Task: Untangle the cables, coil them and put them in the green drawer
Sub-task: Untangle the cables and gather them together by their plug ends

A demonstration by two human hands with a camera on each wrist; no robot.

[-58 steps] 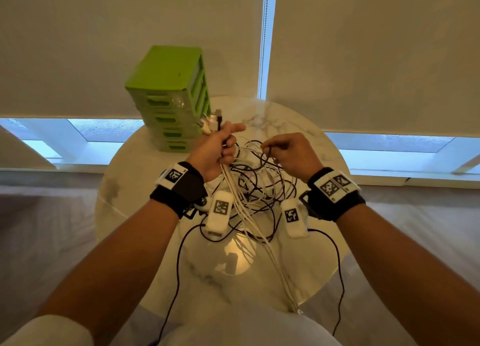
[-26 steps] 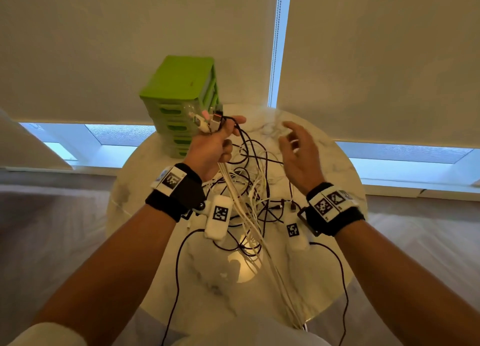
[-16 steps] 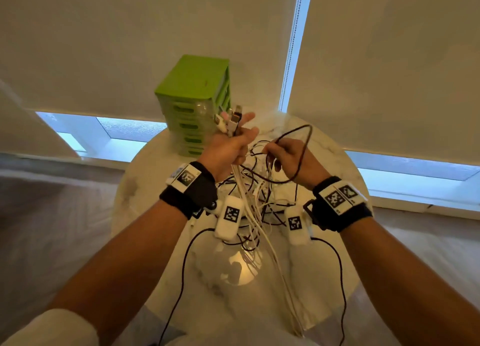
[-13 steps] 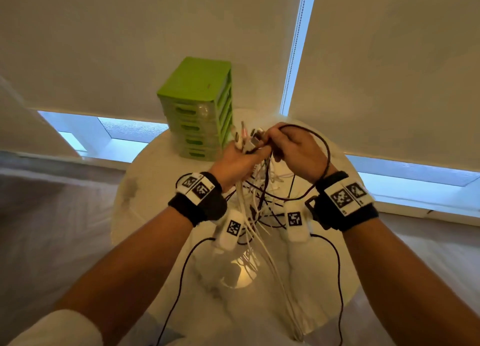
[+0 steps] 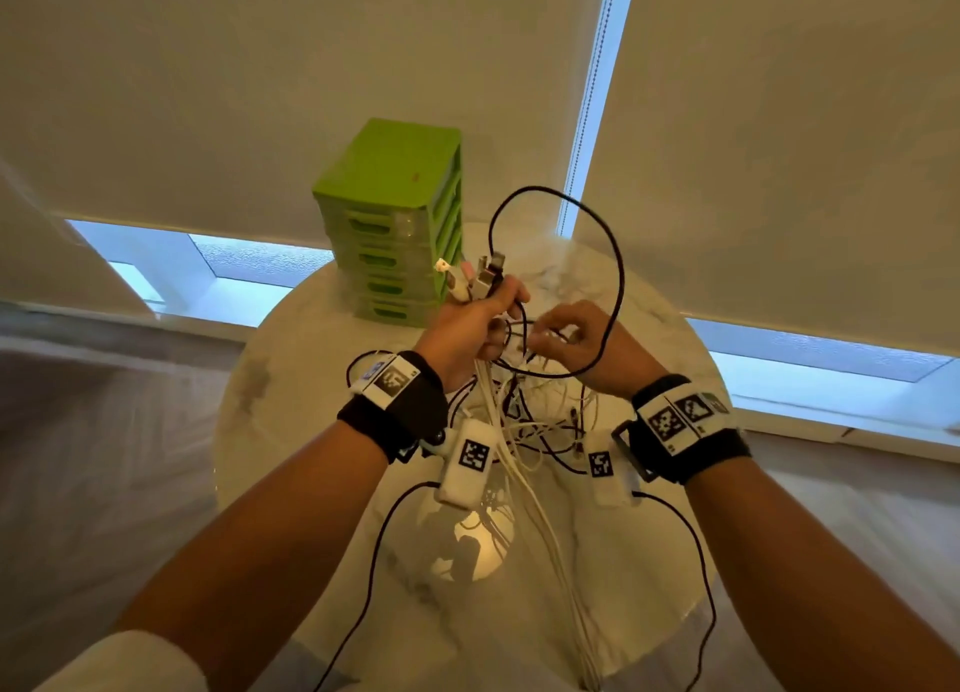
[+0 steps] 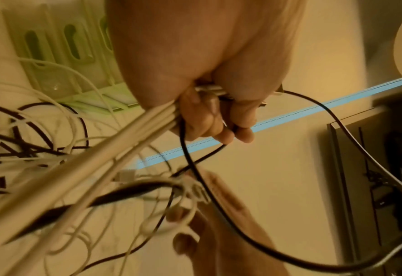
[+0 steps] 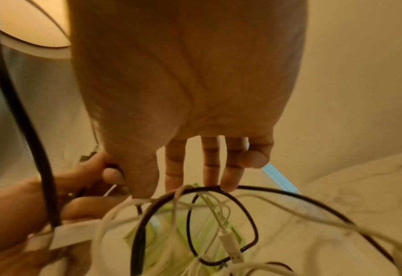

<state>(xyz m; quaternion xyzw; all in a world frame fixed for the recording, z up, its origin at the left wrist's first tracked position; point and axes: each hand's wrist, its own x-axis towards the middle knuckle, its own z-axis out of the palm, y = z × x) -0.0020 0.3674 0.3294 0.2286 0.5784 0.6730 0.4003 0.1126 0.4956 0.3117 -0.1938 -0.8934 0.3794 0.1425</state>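
My left hand [image 5: 488, 322] grips a bundle of white and black cables, and their plugs [image 5: 485, 276] stick up above the fist. A black cable [image 5: 620, 276] rises from that fist in a tall loop and comes down by my right hand [image 5: 556, 333]. My right hand's thumb and fingertips pinch strands of the tangle [image 5: 535, 421], which hangs down to the table. In the left wrist view the left hand [image 6: 218, 112] is closed round the white cables [image 6: 100, 158]. The green drawer unit [image 5: 395, 224] stands behind the hands with its drawers shut.
The round marble table [image 5: 311, 405] carries the drawer unit at its far edge. White cables [image 5: 561, 561] trail off its near edge. Black leads from the wrist cameras hang off the near side. Roller blinds and a low window strip lie behind.
My right hand let go and opened, then took a black cable and carried it up to my left hand. That cable now stands as a tall loop, and my right hand is back in the tangle.
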